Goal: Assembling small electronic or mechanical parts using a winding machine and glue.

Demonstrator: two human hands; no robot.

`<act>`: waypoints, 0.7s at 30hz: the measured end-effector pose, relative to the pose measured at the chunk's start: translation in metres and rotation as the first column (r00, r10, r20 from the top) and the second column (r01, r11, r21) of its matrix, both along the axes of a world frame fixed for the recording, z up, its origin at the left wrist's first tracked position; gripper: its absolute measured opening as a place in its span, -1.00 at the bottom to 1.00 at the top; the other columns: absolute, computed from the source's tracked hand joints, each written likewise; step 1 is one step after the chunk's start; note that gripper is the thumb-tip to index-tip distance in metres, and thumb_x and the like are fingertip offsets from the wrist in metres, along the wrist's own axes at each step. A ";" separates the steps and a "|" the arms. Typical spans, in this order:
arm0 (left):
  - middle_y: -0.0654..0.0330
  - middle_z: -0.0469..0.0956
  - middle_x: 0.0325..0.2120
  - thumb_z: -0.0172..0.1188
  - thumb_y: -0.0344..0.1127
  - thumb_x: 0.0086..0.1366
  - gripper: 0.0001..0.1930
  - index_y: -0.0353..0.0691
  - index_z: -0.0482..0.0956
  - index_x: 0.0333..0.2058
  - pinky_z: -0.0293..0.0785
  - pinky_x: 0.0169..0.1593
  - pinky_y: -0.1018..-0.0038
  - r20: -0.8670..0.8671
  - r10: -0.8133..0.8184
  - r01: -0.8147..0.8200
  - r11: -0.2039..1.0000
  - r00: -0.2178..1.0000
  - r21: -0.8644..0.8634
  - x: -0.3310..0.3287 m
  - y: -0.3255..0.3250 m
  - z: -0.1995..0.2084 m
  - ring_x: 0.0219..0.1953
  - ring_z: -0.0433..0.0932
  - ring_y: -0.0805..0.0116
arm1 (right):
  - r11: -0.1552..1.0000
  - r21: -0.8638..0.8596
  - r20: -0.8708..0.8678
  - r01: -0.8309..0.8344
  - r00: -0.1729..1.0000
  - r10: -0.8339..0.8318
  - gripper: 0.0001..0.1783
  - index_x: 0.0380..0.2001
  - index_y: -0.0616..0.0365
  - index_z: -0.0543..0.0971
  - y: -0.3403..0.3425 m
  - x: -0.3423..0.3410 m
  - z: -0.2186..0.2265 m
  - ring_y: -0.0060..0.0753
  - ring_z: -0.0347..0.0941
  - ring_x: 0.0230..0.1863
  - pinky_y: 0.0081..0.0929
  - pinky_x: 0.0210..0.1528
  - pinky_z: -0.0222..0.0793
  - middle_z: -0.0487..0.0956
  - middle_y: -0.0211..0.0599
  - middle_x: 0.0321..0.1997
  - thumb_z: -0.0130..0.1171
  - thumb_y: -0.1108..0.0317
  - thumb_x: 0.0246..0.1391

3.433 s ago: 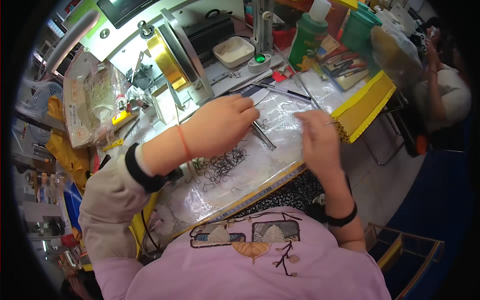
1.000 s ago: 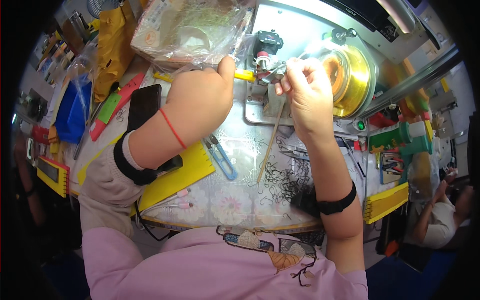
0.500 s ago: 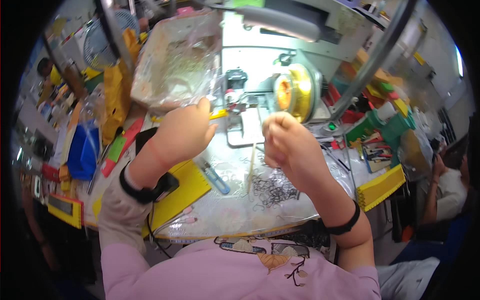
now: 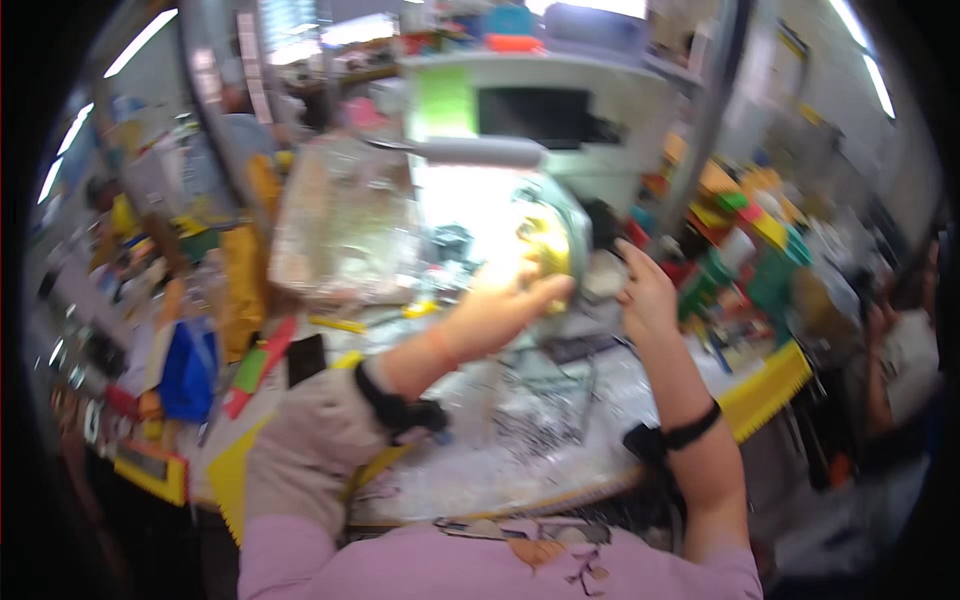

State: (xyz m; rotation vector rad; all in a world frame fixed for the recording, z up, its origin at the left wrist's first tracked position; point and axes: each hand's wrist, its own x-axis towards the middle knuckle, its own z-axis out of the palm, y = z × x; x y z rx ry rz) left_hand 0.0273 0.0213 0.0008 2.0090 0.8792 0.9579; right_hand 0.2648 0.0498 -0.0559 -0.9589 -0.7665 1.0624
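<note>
My left hand (image 4: 515,308) reaches across the table to the front of a yellow-gold spool (image 4: 552,245) on a machine under a bright lamp. Its thumb stands apart from the other fingers, which blur into the glare; whether they touch the spool cannot be told. My right hand (image 4: 650,292) is raised to the right of the spool. Its fingers look curled together with the index finger reaching up, and anything thin between them is lost in blur. Below both hands lies a scatter of small dark wire-like pieces (image 4: 535,420) on the tabletop.
A plastic-lined tray (image 4: 345,235) stands left of the machine. A lamp bar (image 4: 480,152) hangs over it. Farther left are a blue bin (image 4: 188,375) and an orange-yellow bag (image 4: 243,290). Green containers (image 4: 705,285) and a yellow strip (image 4: 765,390) edge the right side. A metal post (image 4: 708,130) rises there.
The view has tilted upward and blurred. My left hand has moved right to the spool's front. My right hand has shifted right, away from the middle, to the spool's far side.
</note>
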 end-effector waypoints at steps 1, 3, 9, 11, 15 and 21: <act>0.23 0.53 -0.14 0.07 0.10 0.34 -0.54 -0.13 0.53 0.01 0.41 -0.28 0.53 -0.070 -0.036 0.015 0.961 0.997 -0.276 0.008 0.001 0.008 -0.35 0.44 0.48 | 0.999 -0.009 -0.027 -0.039 0.999 0.039 -0.76 -0.08 0.15 0.58 0.004 0.001 -0.002 -0.72 0.17 -0.61 -0.65 -0.56 0.08 0.49 -0.54 -0.40 0.09 0.30 0.26; 0.32 0.52 -0.22 0.11 -0.01 0.35 -0.62 -0.20 0.53 -0.07 0.36 -0.37 0.57 0.203 -0.067 0.125 0.949 0.977 -0.289 0.022 0.018 -0.014 -0.41 0.38 0.59 | 0.989 -0.008 -0.034 -0.149 0.988 0.148 -0.73 -0.04 0.17 0.57 0.002 -0.013 0.007 -0.71 0.31 -0.48 -0.67 -0.45 0.19 0.57 -0.49 -0.28 0.05 0.32 0.27; 0.26 0.50 -0.12 0.15 -0.24 0.33 -0.63 -0.29 0.40 0.04 0.41 0.01 0.54 0.561 -0.115 0.324 0.901 0.820 -0.288 0.026 0.033 -0.015 -0.09 0.45 0.55 | 0.890 0.069 -0.032 -0.451 0.891 0.453 -0.68 0.05 0.30 0.46 0.009 -0.040 0.013 -0.48 0.52 -0.05 -0.52 0.02 0.44 0.57 -0.26 -0.04 -0.02 0.39 0.30; 0.25 0.51 -0.11 0.16 -0.25 0.32 -0.62 -0.28 0.39 0.05 0.39 0.04 0.54 0.574 -0.151 0.350 0.901 0.805 -0.255 0.022 0.030 -0.015 -0.08 0.46 0.53 | 0.891 0.057 -0.038 -0.451 0.891 0.453 -0.67 0.06 0.31 0.45 0.010 -0.037 0.008 -0.49 0.52 -0.06 -0.51 0.01 0.44 0.57 -0.26 -0.03 -0.03 0.37 0.32; -0.10 0.43 -0.01 0.13 -0.43 0.22 -0.33 -0.48 0.08 0.26 0.38 0.13 0.41 0.074 -0.014 0.004 0.991 0.997 0.132 0.005 -0.002 -0.010 0.05 0.47 0.18 | 0.913 0.079 -0.028 -0.400 0.915 0.403 -0.68 0.05 0.33 0.46 0.010 -0.031 0.004 -0.52 0.50 -0.04 -0.55 0.03 0.40 0.57 -0.28 -0.04 -0.03 0.37 0.31; 0.07 0.48 -0.33 0.10 -0.57 0.07 -0.71 -0.31 0.52 -0.18 0.45 -0.15 0.34 -0.251 0.425 -0.031 0.554 0.870 0.832 -0.068 -0.022 0.004 -0.24 0.48 0.12 | 0.950 -0.010 -0.020 -0.311 0.950 0.311 -0.74 -0.08 0.17 0.55 0.003 -0.038 0.003 -0.69 0.41 -0.23 -0.64 -0.15 0.27 0.58 -0.52 -0.20 0.05 0.28 0.28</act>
